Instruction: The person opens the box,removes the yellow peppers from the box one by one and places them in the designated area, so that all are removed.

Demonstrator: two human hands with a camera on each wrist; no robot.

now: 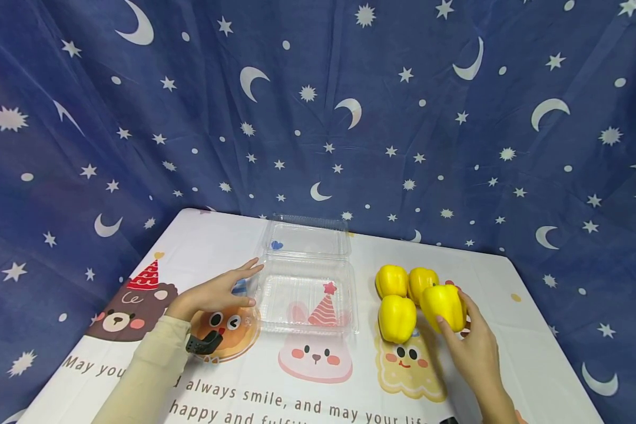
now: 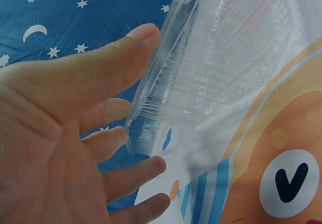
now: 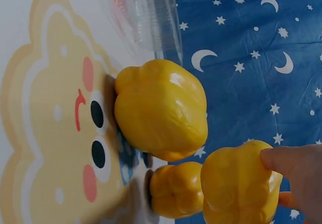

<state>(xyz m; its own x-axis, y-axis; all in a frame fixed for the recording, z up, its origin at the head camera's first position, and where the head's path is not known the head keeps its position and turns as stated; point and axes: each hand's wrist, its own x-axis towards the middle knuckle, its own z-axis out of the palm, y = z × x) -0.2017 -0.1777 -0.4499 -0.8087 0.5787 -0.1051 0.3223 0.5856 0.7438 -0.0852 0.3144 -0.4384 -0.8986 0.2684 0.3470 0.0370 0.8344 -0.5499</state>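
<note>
My right hand (image 1: pixel 474 341) grips a yellow bell pepper (image 1: pixel 443 307) between thumb and fingers; the right wrist view shows this pepper (image 3: pixel 240 183) raised off the tabletop. Just left of it sit three more yellow bell peppers: one at the front (image 1: pixel 397 319), one behind it (image 1: pixel 391 281) and one at the back right (image 1: pixel 423 280). In the middle of the table a clear plastic clamshell box (image 1: pixel 306 303) lies with its lid (image 1: pixel 307 238) folded back. My left hand (image 1: pixel 219 291) is at the box's left edge, fingers spread and holding nothing; whether it touches the rim cannot be told.
A white tablecloth (image 1: pixel 233 386) printed with cartoon faces and lettering covers the table. Behind it hangs a dark blue curtain (image 1: pixel 318 129) with moons and stars, close to the table's back edge. A black band (image 1: pixel 204 343) is on the left wrist.
</note>
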